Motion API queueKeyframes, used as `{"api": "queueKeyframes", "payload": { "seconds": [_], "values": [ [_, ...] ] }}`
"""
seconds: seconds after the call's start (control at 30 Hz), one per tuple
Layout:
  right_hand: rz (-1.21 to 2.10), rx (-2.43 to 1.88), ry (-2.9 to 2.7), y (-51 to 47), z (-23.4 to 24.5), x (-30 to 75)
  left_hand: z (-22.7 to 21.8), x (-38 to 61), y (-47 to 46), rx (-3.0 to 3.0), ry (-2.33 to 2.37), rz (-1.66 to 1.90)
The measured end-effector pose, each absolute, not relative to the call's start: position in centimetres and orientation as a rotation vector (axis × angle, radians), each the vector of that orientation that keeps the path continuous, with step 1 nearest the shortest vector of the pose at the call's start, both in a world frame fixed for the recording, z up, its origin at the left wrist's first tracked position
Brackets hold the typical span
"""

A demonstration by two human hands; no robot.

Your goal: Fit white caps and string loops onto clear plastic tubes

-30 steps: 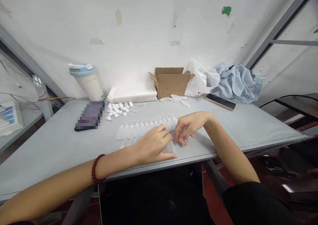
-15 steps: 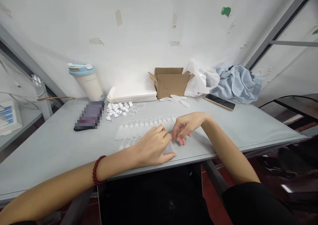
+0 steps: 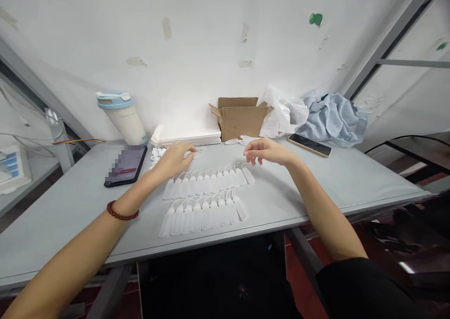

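Note:
My left hand (image 3: 176, 158) hovers over the small white caps (image 3: 154, 155), thumb and fingers apart; it hides part of the pile. Beside its fingertips lie thin white cord loops (image 3: 201, 152). My right hand (image 3: 267, 151) is just in front of several loose translucent pieces (image 3: 246, 140), its fingers loosely bent and apart, with nothing visible in them. Between and below the hands, flat translucent white bottle-like pieces with cord loops lie in two rows, a back row (image 3: 207, 182) and a front row (image 3: 206, 214).
A cardboard box (image 3: 242, 122), a white stack (image 3: 190, 136), a plastic bag (image 3: 281, 115) and a blue cloth (image 3: 335, 119) stand along the wall. On the left are a tumbler (image 3: 124, 119) and a phone (image 3: 128, 166); another phone (image 3: 309, 145) lies right.
My left hand has left the front row and moved up and left to the caps. My right hand has moved back and slightly right, toward the loose pieces. Both rows now show.

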State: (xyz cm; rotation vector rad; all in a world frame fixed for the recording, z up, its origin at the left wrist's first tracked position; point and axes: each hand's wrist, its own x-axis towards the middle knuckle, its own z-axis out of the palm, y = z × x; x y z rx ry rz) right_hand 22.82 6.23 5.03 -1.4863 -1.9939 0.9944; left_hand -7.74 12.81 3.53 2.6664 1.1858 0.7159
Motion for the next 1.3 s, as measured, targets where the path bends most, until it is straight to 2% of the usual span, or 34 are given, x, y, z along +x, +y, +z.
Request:
{"api": "queueKeyframes", "payload": {
  "seconds": [0.1, 0.23, 0.5, 0.73, 1.07, 1.3],
  "values": [
    [0.265, -1.785, -1.935, 7.7, 3.7, 24.5, 2.6, -9.3, 14.8, 2.617, 1.226, 0.667],
    [0.002, -1.933, -1.988, 8.7, 2.4, 26.2, 1.3, -9.6, 15.2, 2.746, 1.07, 0.596],
    [0.025, -2.157, -2.092, 9.3, 1.5, 26.5, 0.4, -9.9, 15.4, 2.915, 1.067, 0.477],
    [0.064, -2.136, -2.12, 9.4, 1.1, 26.4, 0.7, -9.7, 14.9, 2.838, 1.129, 0.625],
    [0.066, -2.006, -2.03, 9.0, 1.8, 25.5, 2.5, -8.7, 13.3, 2.146, 1.344, 1.056],
    [0.17, -1.709, -1.926, 8.4, 2.1, 24.1, 2.1, -8.8, 13.8, 1.763, 1.207, 1.225]
  ]
}}
